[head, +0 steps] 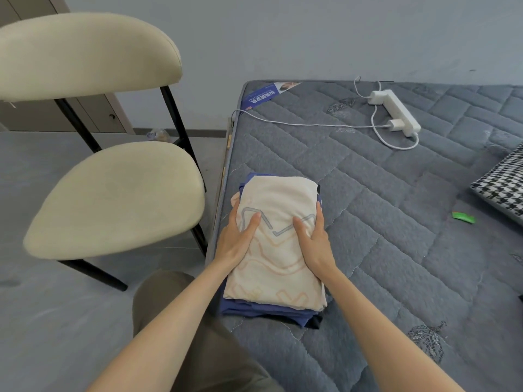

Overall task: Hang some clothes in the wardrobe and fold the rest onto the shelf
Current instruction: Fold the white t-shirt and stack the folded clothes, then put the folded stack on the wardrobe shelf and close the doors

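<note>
I count two hands, a left hand (pixel 236 241) and a right hand (pixel 314 244). There is one pile of folded clothes (pixel 277 267). It shows three colours of cloth, cream, blue and black, but I cannot tell how many garments. I see one chair (pixel 113 199), one mattress (pixel 368 207), one power strip (pixel 396 111) carrying two white plugs (pixel 394 123), one houndstooth cushion (pixel 501 188) and one green wrapper (pixel 462 217).

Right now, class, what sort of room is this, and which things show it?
Probably a bedroom: a bare quilted mattress holds a pile of folded clothes, with a cream chair beside it.
</note>
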Demonstrator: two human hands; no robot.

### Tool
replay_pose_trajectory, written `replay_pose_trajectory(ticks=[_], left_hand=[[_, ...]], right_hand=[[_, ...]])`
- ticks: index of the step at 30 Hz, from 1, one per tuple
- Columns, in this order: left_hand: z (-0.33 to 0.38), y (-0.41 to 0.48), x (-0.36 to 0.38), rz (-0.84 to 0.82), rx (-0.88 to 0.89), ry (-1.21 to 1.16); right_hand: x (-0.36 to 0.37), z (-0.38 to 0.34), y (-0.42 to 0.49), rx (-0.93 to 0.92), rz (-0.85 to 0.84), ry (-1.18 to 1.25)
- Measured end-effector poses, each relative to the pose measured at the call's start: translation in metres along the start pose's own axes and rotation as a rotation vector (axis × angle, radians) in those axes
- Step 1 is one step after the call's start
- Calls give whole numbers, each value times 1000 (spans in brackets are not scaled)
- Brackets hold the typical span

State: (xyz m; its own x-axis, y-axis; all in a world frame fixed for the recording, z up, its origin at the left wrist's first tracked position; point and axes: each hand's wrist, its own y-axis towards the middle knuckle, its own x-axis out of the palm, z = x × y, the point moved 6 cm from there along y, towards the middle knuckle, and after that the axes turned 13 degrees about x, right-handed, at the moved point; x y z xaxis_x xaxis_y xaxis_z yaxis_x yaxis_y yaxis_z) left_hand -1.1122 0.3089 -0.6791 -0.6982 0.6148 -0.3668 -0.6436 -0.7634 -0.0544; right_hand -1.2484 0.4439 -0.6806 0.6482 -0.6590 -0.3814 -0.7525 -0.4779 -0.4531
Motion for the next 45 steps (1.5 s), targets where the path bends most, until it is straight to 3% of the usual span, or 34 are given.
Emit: replay_pose_trajectory(ticks=[5, 12, 28, 45], left_hand=[[-8, 10, 3, -4, -18, 6], [0, 9, 2, 27, 57, -99], [63, 13, -69, 225, 211, -123], [42, -21, -245, 518, 163, -194]], right_hand=[[-1, 3, 11, 83, 15, -60], [-3, -4, 3, 38, 52, -55], [-4, -102, -21, -207, 8, -49], [139, -212, -74, -389, -245, -54]])
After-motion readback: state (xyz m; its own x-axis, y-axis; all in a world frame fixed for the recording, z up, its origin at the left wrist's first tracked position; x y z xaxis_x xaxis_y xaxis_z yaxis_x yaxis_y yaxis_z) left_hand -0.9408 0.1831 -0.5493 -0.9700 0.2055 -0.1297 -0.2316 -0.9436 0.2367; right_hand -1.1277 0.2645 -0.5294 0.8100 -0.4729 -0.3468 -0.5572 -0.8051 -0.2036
